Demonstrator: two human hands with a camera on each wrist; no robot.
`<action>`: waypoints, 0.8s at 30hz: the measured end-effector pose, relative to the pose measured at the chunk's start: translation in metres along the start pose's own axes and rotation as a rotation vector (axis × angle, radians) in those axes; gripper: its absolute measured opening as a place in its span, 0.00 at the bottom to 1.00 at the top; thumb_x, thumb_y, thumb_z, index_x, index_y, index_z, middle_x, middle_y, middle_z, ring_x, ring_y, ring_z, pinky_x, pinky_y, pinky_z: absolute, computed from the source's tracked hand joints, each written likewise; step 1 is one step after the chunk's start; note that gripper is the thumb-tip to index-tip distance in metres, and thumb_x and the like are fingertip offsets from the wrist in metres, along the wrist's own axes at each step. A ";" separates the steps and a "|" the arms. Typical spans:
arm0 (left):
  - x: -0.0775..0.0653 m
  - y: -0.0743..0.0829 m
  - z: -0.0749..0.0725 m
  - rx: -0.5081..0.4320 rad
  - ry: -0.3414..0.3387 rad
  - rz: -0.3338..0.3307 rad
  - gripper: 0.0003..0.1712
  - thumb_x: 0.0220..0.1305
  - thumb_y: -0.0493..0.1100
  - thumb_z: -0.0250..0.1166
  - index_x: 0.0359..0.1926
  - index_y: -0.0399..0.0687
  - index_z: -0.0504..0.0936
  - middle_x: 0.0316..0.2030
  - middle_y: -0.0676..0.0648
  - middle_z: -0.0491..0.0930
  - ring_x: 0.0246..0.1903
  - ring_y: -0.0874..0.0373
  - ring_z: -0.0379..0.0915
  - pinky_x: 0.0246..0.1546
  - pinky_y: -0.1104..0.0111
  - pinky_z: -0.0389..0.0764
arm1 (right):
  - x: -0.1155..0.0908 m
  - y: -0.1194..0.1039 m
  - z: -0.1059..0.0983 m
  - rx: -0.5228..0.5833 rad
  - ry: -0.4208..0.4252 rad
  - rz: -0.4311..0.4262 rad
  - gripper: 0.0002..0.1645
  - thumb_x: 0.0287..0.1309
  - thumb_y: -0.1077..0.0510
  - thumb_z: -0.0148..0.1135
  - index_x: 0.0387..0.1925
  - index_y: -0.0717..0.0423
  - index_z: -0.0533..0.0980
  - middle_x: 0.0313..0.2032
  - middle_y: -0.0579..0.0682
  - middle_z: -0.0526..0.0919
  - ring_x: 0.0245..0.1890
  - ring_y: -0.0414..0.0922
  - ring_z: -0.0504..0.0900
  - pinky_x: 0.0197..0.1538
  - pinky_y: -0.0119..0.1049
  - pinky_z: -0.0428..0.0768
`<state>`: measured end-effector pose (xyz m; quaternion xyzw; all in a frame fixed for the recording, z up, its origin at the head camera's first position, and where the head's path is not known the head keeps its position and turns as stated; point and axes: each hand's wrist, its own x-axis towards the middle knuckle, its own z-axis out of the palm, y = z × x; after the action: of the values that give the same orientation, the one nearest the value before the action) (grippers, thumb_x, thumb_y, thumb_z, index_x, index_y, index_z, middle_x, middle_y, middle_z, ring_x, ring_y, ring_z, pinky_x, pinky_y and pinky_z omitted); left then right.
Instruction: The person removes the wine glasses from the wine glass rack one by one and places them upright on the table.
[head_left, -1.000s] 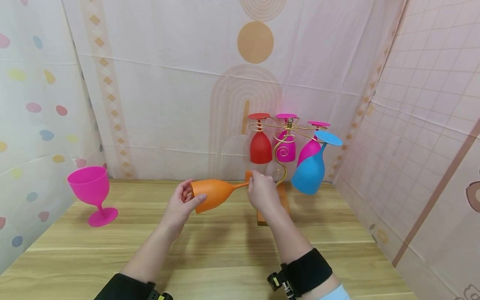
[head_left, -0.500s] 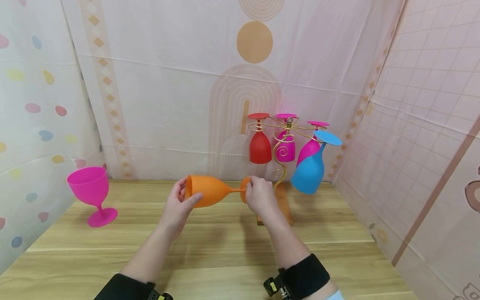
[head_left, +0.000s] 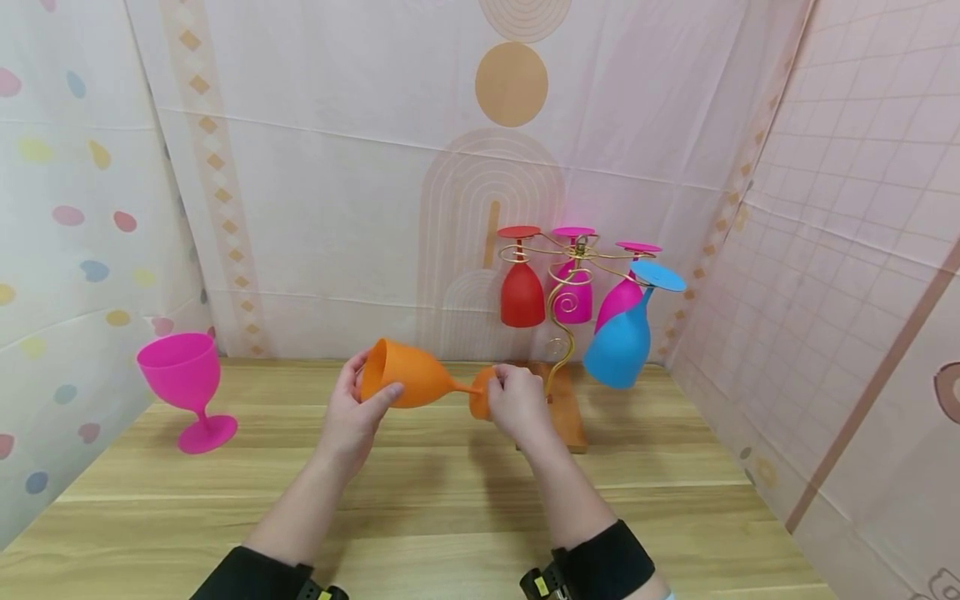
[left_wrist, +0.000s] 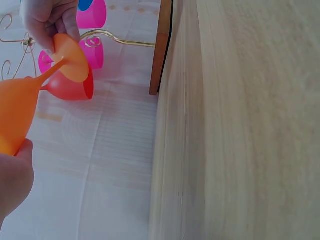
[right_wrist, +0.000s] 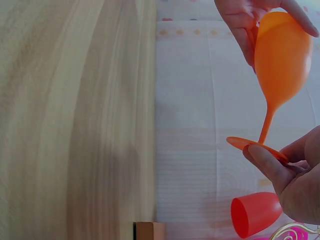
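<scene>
An orange wine glass (head_left: 414,377) is held sideways above the table, its mouth to the left and its foot to the right. My left hand (head_left: 352,417) grips the bowl near the rim, thumb on the near side and fingers behind. With thumb and fingers my right hand (head_left: 521,407) pinches the round foot, seen clearly in the right wrist view as an orange disc (right_wrist: 240,142). Just behind the right hand stands a gold wire glass rack (head_left: 567,342) on a wooden base (head_left: 567,417). From it hang a red glass (head_left: 522,296), two pink glasses (head_left: 573,300) and a blue glass (head_left: 619,346), upside down.
A pink goblet (head_left: 180,375) stands upright at the table's left. The wood-grain table (head_left: 420,517) meets a patterned cloth backdrop (head_left: 337,208) behind and a cloth at the right side (head_left: 840,333). The blue glass hangs tilted at the rack's right.
The orange glass has shifted a little left, and its mouth has turned more toward me. The right hand has moved slightly down and left with the foot. Hanging glasses stay put.
</scene>
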<state>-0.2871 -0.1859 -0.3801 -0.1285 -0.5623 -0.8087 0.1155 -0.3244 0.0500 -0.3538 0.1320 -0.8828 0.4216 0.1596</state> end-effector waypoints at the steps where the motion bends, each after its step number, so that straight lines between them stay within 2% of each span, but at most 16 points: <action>1: 0.000 0.000 0.000 -0.006 0.007 0.004 0.40 0.69 0.30 0.64 0.73 0.44 0.53 0.62 0.45 0.69 0.56 0.56 0.74 0.59 0.69 0.76 | -0.001 0.000 0.001 0.015 -0.009 0.008 0.15 0.69 0.62 0.55 0.47 0.61 0.85 0.30 0.49 0.87 0.24 0.42 0.82 0.25 0.35 0.82; 7: 0.001 0.001 0.002 -0.022 0.031 0.024 0.37 0.69 0.31 0.64 0.72 0.43 0.56 0.62 0.44 0.69 0.56 0.54 0.73 0.59 0.69 0.77 | -0.005 -0.001 0.002 0.146 -0.055 0.066 0.16 0.72 0.62 0.53 0.52 0.61 0.83 0.32 0.51 0.88 0.22 0.42 0.85 0.26 0.34 0.85; 12: 0.001 0.002 0.003 0.003 0.035 0.024 0.35 0.69 0.32 0.65 0.71 0.42 0.59 0.60 0.43 0.70 0.55 0.52 0.72 0.58 0.69 0.78 | -0.009 0.001 0.003 0.193 -0.048 0.061 0.16 0.71 0.63 0.53 0.52 0.63 0.83 0.33 0.52 0.88 0.23 0.43 0.86 0.26 0.34 0.85; 18: 0.003 0.001 0.002 0.027 0.036 0.039 0.34 0.68 0.32 0.66 0.70 0.42 0.61 0.59 0.44 0.71 0.55 0.52 0.72 0.57 0.68 0.78 | -0.012 0.005 0.003 0.267 -0.085 0.090 0.16 0.72 0.62 0.53 0.53 0.62 0.82 0.36 0.52 0.88 0.30 0.45 0.87 0.32 0.36 0.87; 24: 0.000 0.005 -0.001 0.060 0.056 0.026 0.33 0.68 0.35 0.67 0.69 0.44 0.63 0.58 0.45 0.72 0.53 0.53 0.73 0.55 0.69 0.80 | -0.018 0.006 0.004 0.238 -0.113 0.052 0.16 0.74 0.61 0.54 0.54 0.62 0.81 0.36 0.50 0.88 0.31 0.43 0.86 0.36 0.37 0.87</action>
<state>-0.2857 -0.1880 -0.3763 -0.1095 -0.5812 -0.7932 0.1454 -0.3110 0.0529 -0.3675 0.1507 -0.8373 0.5192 0.0818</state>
